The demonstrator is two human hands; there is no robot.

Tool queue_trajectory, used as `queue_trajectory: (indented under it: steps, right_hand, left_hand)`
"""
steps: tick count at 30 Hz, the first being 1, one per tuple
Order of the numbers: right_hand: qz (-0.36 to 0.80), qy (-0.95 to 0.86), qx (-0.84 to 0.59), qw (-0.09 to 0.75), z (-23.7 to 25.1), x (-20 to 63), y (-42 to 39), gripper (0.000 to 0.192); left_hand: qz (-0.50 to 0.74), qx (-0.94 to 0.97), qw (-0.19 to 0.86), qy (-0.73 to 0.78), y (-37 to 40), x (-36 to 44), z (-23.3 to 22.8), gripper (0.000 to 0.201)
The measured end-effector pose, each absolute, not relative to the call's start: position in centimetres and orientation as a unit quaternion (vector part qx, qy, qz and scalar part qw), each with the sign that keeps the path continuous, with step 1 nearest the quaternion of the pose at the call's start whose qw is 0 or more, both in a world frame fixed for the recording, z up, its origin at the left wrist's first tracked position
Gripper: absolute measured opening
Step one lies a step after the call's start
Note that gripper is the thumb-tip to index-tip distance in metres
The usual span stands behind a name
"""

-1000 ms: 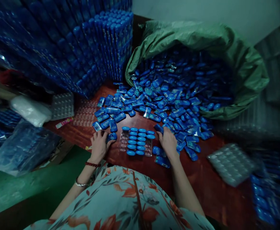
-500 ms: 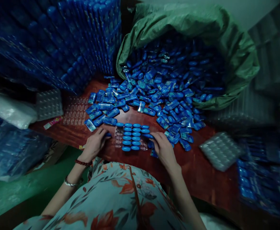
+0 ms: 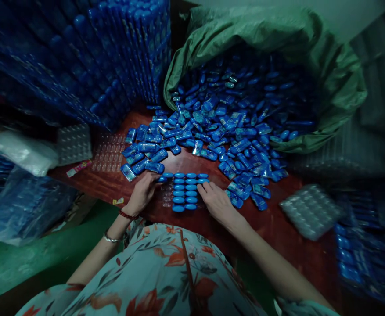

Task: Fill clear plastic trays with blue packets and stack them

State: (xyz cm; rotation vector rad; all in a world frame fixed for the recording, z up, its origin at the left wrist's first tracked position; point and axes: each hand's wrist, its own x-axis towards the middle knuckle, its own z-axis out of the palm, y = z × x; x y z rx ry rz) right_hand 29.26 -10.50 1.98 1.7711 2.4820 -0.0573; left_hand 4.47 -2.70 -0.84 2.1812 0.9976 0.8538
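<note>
- Clear plastic blister tray (image 3: 182, 191), part-filled with small blue oval cases, lies on the red-brown wooden table (image 3: 278, 228).
- Left hand (image 3: 142, 193): at the tray's left edge, fingers curled around one blue case.
- Right hand (image 3: 217, 202): at the tray's right edge, fingers spread flat; any hold cannot be told.
- Loose heap of blue cases (image 3: 212, 136): behind the tray, spilling from a green sack (image 3: 278, 39).

The person wears a pale garment (image 3: 166, 272) printed with orange-red flowers and dark leaves, arms bare, with a red beaded bracelet (image 3: 127, 215) and, just behind that bracelet, a thin silver bangle (image 3: 111, 239) on the left wrist.
</note>
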Motion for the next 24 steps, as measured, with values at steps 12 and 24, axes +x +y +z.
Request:
queue_trajectory:
  steps: [12, 24]
  right_hand:
    - [-0.044, 0.738, 0.637, -0.219, -3.1, 29.9, -14.2, 0.042]
    - [-0.056, 0.619, 0.673, -0.4, -2.2, 31.3, -15.4, 0.039]
  left_hand:
    - [0.3, 0.843, 0.252, 0.369, -3.0, 4.3, -2.5, 0.021]
    - [0.265, 0.891, 0.234, 0.284, -1.2, 3.7, -2.1, 0.025]
